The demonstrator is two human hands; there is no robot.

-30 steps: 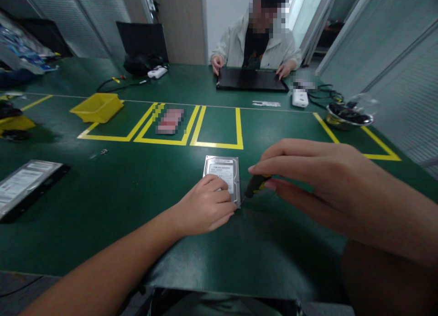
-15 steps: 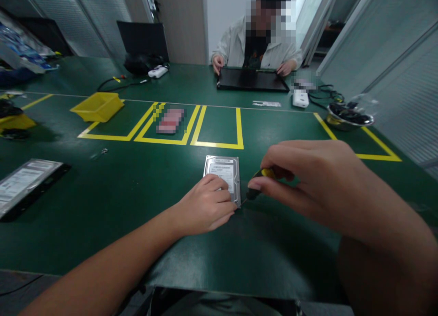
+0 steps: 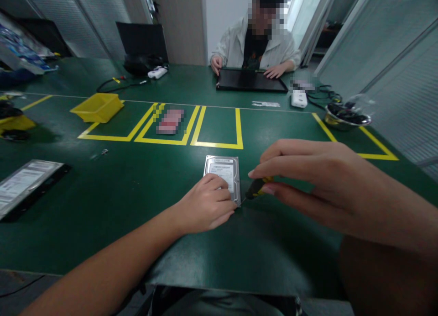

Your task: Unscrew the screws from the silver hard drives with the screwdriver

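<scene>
A silver hard drive [image 3: 222,166] with a white label lies on the green table in front of me. My left hand [image 3: 208,204] rests over its near part, fingers curled on it and pressing it down, hiding much of the label. My right hand [image 3: 308,183] grips a short black-and-yellow screwdriver [image 3: 255,188] between thumb and fingers. The screwdriver slants down to the left, its thin tip at the drive's near right corner. Whether the tip sits in a screw is too small to tell.
Another hard drive [image 3: 29,183] lies at the left. Yellow tape squares hold a yellow bin [image 3: 98,107] and a blurred pink item [image 3: 171,121]. A metal bowl [image 3: 347,117] of dark parts stands at right. Across the table, a person handles a black panel [image 3: 251,81].
My right fingers have loosened and straightened around the screwdriver handle, which shows more now. The other person's hand on the right has moved onto the panel. My left hand stays put.
</scene>
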